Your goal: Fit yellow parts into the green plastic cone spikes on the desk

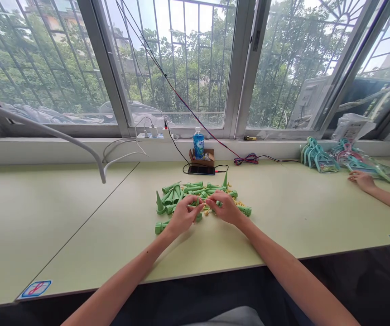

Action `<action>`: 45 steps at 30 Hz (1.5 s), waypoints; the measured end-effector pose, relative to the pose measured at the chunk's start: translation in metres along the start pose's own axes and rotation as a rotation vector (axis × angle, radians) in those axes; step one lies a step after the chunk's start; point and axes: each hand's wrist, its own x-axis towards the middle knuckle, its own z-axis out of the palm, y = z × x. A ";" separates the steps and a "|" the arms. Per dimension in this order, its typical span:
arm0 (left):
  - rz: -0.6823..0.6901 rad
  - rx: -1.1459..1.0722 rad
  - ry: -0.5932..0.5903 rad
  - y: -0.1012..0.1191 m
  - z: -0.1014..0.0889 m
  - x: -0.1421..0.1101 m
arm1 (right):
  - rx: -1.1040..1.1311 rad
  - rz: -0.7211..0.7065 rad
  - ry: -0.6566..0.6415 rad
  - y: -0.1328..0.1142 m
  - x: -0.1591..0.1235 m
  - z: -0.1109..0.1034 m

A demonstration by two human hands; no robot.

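In front of me on the table lies a heap of green plastic spikes (171, 194), cone-shaped with wide collars, some standing tip up and others on their sides. Small yellow pieces (240, 203) are scattered among them. My left hand (182, 214) is closed on one green plastic spike (199, 218), whose collar shows under the fingers. Close beside it, my right hand (228, 209) pinches a small pale yellow piece (205, 204) against the spike's side; fingertips hide most of that piece.
Behind the heap are a phone (201, 170) on a cable and a blue bottle (199, 145) in a small cardboard box (209, 156). A white curved arm (79, 141) reaches in at left. Another person's hand (363, 181) rests at right near bagged turquoise hangers (320, 158).
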 end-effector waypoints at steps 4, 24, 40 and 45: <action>-0.038 -0.014 0.006 -0.002 -0.001 0.001 | 0.036 0.011 -0.018 -0.002 -0.001 -0.001; 0.050 0.363 0.109 0.006 0.003 -0.005 | -0.051 0.178 0.211 0.008 0.001 0.000; 0.100 0.446 0.176 -0.003 0.000 -0.001 | 0.065 0.165 0.106 0.000 -0.001 0.000; 0.144 0.450 0.312 -0.004 -0.006 0.003 | 0.109 0.126 0.037 -0.002 -0.002 0.001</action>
